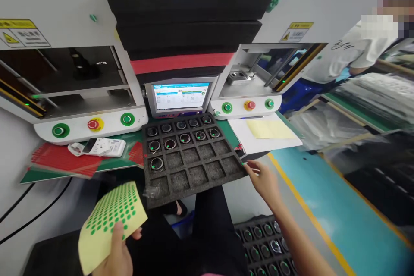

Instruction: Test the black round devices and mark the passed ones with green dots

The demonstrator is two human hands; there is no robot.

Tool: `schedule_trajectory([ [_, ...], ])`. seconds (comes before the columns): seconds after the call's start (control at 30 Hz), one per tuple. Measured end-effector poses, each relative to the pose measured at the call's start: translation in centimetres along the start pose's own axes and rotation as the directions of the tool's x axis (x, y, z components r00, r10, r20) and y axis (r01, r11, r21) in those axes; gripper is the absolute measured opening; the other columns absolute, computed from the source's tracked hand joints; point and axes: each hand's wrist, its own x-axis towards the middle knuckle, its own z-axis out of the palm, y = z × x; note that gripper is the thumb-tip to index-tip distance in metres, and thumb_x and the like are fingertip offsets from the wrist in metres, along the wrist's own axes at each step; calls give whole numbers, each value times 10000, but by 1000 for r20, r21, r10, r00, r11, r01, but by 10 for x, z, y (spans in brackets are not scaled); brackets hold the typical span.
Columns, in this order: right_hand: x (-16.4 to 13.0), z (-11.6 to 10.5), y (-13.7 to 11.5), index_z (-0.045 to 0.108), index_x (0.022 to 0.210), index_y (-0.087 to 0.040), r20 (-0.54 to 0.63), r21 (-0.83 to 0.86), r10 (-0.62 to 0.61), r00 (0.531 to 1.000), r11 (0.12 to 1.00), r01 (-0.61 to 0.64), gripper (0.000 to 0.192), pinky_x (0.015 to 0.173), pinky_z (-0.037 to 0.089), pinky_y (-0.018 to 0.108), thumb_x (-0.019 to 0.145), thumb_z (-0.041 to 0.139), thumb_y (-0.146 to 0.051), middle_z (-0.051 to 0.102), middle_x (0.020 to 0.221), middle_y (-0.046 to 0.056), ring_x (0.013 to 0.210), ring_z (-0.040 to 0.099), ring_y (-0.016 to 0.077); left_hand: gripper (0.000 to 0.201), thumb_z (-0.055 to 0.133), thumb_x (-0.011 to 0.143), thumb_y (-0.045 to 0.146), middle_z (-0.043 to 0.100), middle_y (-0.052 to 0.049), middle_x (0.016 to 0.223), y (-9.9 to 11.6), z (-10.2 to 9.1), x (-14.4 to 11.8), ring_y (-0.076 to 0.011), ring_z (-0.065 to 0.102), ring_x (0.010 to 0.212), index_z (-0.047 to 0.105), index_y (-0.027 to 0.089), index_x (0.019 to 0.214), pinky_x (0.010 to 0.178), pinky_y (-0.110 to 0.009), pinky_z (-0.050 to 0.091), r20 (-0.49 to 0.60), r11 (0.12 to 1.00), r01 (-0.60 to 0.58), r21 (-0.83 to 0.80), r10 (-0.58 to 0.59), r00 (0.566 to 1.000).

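Note:
In my left hand (118, 250) is a pale yellow sheet of green dot stickers (113, 211), pinched under the thumb and bent. My right hand (263, 181) is at the right front corner of a black foam tray (194, 189), fingers curled. A small green dot sticker (243, 164) shows at its fingertips; whether the hand also touches the tray, I cannot tell. Round dark watch-like pieces fill the tray's two far rows, and one such piece (157, 164) sits at the left of the third row. Several carry green dots. A clear plastic scrap (153, 192) lies at the tray's near left corner.
Behind the tray stands a screen (181, 97) under stacked foam trays (190, 13), between two machines with button panels (93, 125). A white handheld device (106, 147) lies left, papers (268, 133) right. Another filled tray (261, 246) is low at right. A co-worker (352, 51) is at far right.

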Motion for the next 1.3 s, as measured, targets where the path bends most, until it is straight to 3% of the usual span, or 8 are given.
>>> schedule_trajectory([
  [0.13,9,11,23,688,829,-145,202,-36,197,959,980,-193,218,639,570,281,901,624,-340,729,745,21,665,692,137,382,874,450,289,672,52,567,15,15,12,-137,603,465,583,177,670,454,-228,540,31,978,71,-194,-67,997],
  [0.23,7,12,21,695,849,-150,245,-73,296,923,955,-286,179,700,566,304,896,636,-313,727,762,12,718,692,143,405,903,371,302,651,38,524,25,27,13,-124,590,433,569,143,535,401,-202,526,15,970,88,-228,-87,996],
  [0.37,10,9,23,692,833,-147,269,-103,364,892,931,-349,210,717,557,320,879,647,-347,720,745,17,717,687,151,387,898,417,280,657,52,540,26,35,14,-121,590,431,571,149,578,382,-197,520,25,964,57,-259,-52,998],
  [0.57,11,9,32,663,757,-157,265,-110,375,889,927,-358,423,685,538,347,842,610,-568,693,667,20,662,676,174,333,857,531,285,665,42,538,17,31,18,-121,596,419,570,153,635,423,-207,539,75,972,50,-229,-33,997],
  [0.83,4,8,36,647,794,-166,265,-39,233,936,972,-231,709,607,506,321,785,412,-835,666,651,19,599,638,157,311,839,521,271,655,49,524,17,31,19,-122,592,423,570,164,636,412,-202,533,86,967,58,-249,-37,996],
  [1.03,-10,10,40,644,837,-157,175,45,151,973,986,-161,665,644,529,326,816,449,-793,705,774,53,664,661,157,311,842,503,267,655,48,515,18,37,18,-127,594,417,571,162,615,414,-207,528,72,970,69,-235,-54,996],
  [1.2,-19,11,37,613,831,-168,-4,152,187,982,971,-184,513,728,568,383,863,503,-667,735,877,100,748,696,199,310,842,516,261,657,57,524,16,35,19,-127,595,427,566,169,623,420,-208,525,66,968,61,-242,-46,997],
  [1.3,-10,7,21,588,854,-188,-86,236,208,974,954,-183,390,806,564,434,876,527,-572,727,954,133,850,699,241,292,844,520,238,655,56,522,14,34,19,-112,591,444,580,162,622,457,-192,527,50,966,79,-247,-69,996],
])
